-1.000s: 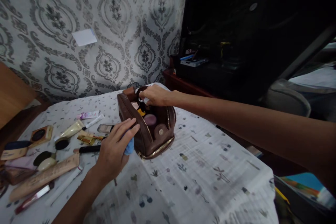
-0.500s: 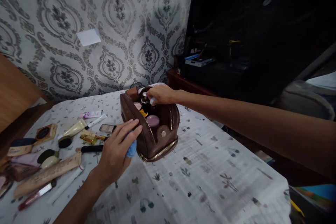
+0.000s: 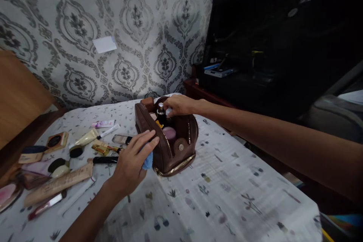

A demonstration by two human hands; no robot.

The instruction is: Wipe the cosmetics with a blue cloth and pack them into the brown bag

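Observation:
A brown zippered makeup bag stands unzipped at the middle of the cloth-covered surface. Inside it are a dark bottle with a silver cap, a pinkish oval item and something yellow. My right hand reaches in over the far rim, fingers closed around a whitish rounded item, partly hidden. My left hand holds a bunched light-blue cloth under its palm, its fingertips resting against the bag's near left side.
Left of the bag lie several cosmetics: a beige tube, a black tube, a gold lipstick, a compact and a lip gloss. A patterned wall stands behind; a dark television is at the right.
The view has shifted slightly, so everything appears a little further right and lower. Both hands keep nearly the same places at the bag.

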